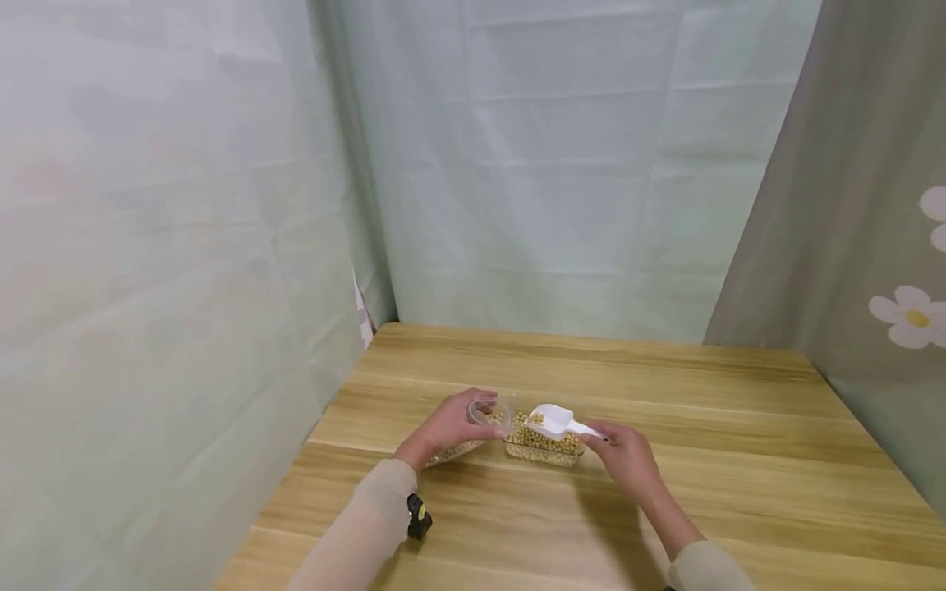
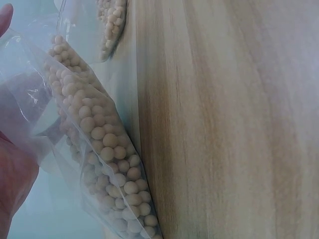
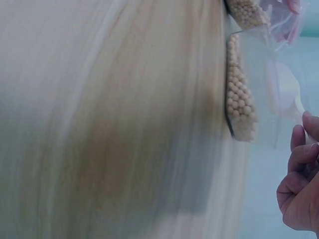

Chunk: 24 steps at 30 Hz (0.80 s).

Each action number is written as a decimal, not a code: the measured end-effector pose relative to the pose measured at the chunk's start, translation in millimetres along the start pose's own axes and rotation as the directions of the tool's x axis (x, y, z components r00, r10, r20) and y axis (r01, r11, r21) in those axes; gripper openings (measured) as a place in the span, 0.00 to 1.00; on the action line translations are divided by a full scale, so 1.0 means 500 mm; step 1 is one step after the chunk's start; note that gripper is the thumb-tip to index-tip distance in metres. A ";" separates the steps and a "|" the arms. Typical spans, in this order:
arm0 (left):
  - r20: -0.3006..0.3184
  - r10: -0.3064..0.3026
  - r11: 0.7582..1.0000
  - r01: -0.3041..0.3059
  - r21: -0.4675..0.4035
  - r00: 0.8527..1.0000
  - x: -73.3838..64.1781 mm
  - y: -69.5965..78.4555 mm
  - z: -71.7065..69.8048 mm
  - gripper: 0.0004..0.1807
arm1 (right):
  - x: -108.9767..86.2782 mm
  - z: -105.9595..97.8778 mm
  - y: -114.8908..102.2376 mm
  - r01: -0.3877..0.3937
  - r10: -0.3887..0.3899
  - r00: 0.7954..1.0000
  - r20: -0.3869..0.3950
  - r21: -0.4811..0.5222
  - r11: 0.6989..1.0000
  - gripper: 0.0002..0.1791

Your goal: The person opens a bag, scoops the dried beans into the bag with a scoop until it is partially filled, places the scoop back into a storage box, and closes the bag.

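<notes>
A clear plastic bag (image 2: 107, 139) of round, pale yellow beans rests on the table, and my left hand (image 1: 452, 423) holds it by its spread mouth. Right beside it stands a clear rectangular container (image 3: 241, 128) with more of the beans (image 1: 545, 443) in it. My right hand (image 1: 624, 460) grips the handle of a white scoop (image 1: 553, 420), which is over the container. A few beans show at the scoop's front edge; whether they lie in it or behind it is hard to tell. The left fingers are mostly out of the left wrist view.
The wooden table (image 1: 665, 394) extends around the bag and container. Pale cloth (image 1: 562, 164) hangs behind it and on the left, with a grey flowered curtain (image 1: 813, 246) on the right. A black device (image 1: 418, 517) is strapped at the left wrist.
</notes>
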<state>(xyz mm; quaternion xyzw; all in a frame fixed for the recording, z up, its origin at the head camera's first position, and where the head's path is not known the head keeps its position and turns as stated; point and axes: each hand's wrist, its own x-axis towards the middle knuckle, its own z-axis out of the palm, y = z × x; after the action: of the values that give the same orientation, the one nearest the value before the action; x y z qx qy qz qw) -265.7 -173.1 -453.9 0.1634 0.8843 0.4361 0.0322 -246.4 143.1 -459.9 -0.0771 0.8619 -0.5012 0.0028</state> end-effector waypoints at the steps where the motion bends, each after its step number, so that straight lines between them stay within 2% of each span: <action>1: 0.001 -0.001 1.000 0.001 0.000 1.000 0.000 0.001 0.000 0.43 | -0.002 -0.006 -0.002 0.005 -0.005 1.000 0.001 -0.013 1.000 0.19; 5: 0.006 -0.008 1.000 0.008 0.002 1.000 0.002 0.005 0.001 0.43 | -0.005 -0.031 -0.013 0.038 -0.037 0.999 0.006 -0.061 0.997 0.18; 10: 0.012 -0.010 1.000 0.010 -0.003 1.000 0.005 0.010 0.002 0.43 | -0.004 -0.045 -0.038 0.080 -0.080 0.997 0.019 -0.055 0.995 0.17; 16: 0.012 0.003 1.000 -0.003 -0.018 1.000 0.007 0.017 0.009 0.43 | -0.004 -0.027 -0.086 0.135 -0.132 0.990 0.054 -0.055 0.989 0.14; 20: -0.003 0.015 1.000 -0.015 -0.008 1.000 0.008 0.019 0.016 0.42 | -0.004 -0.010 -0.109 0.170 -0.162 0.984 0.078 -0.122 0.978 0.13; 24: -0.011 0.021 1.000 -0.021 0.000 1.000 0.012 0.018 0.022 0.41 | -0.004 -0.009 -0.117 0.178 -0.168 0.983 0.067 -0.174 0.968 0.11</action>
<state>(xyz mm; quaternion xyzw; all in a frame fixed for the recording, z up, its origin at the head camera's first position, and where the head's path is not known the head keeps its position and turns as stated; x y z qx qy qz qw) -266.7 -157.9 -453.2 0.1701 0.8827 0.4375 0.0229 -237.1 119.0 -407.0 -0.1650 0.8932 -0.4175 -0.0254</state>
